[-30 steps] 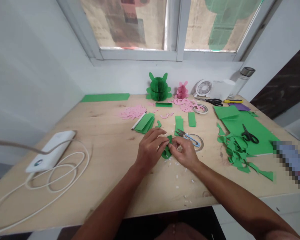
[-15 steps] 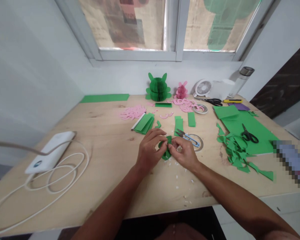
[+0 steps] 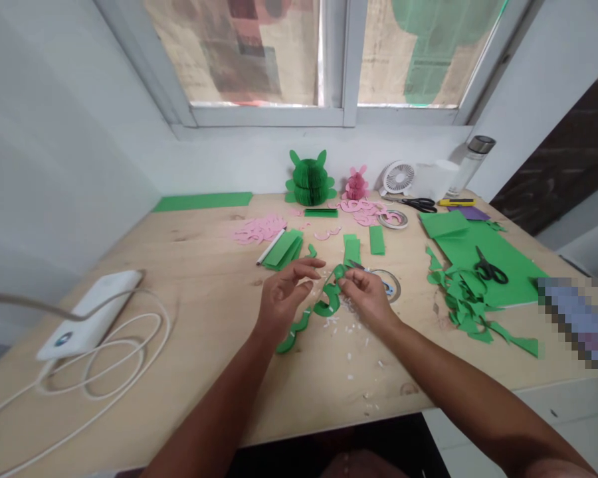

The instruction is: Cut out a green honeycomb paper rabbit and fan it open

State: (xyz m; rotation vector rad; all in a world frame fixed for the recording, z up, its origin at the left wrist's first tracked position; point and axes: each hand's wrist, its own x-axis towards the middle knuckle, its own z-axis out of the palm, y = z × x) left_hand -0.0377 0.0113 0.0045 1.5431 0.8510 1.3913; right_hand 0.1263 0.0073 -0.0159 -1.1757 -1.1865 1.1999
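Observation:
My right hand (image 3: 365, 292) pinches a small green paper piece (image 3: 339, 271) between thumb and fingers. My left hand (image 3: 286, 290) hovers to its left, thumb and fingers apart. A thin pale strip runs down from the pinched piece towards the gap between my hands; what it is made of I cannot tell. Just below lies a curved green paper cutout (image 3: 327, 303) with small white patches. A wavy green cutout (image 3: 295, 333) rests by my left wrist, partly hidden. Thread snips (image 3: 357, 265) and a tape roll (image 3: 397, 287) are partly behind my right hand.
Folded green paper (image 3: 285, 250) and a white pen lie beyond my left hand. Black scissors (image 3: 491, 267), green scraps (image 3: 461, 299) and a green sheet are at right. A power bank (image 3: 92, 312) with looped cable lies left. Honeycomb paper figures (image 3: 311, 182) stand at the back.
My hands have parted, the left moving away leftwards with its fingers opening. The curved green cutout between them now shows more fully, and a wavy one appears by my left wrist. The view has shifted slightly.

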